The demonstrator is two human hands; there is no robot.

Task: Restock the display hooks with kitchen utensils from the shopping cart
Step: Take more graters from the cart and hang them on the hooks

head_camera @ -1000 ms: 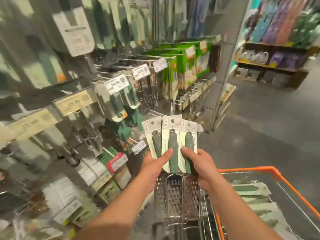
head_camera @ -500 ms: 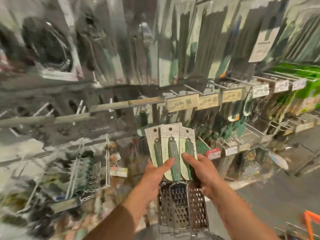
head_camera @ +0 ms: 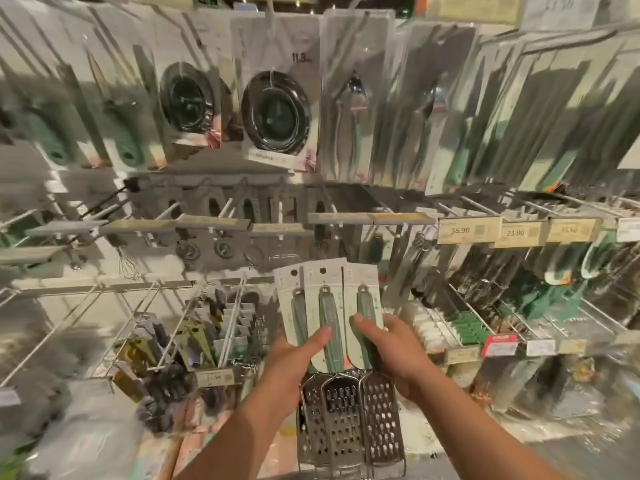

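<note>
While both hands are holding them up in front of the display hooks [head_camera: 221, 209], three graters [head_camera: 349, 410] are sitting side by side like a fan. The left hand [head_camera: 294, 358] is gripping the left side, with its thumb lying across the card [head_camera: 322, 289] of the middle one. The right hand [head_camera: 391, 348] is gripping the right side, thumb pressing on the green handle [head_camera: 365, 306]. Each grip is pinching the graters. The metal blades are hanging down below the hands. Yellow price tags [head_camera: 462, 232] are showing to the right.
</note>
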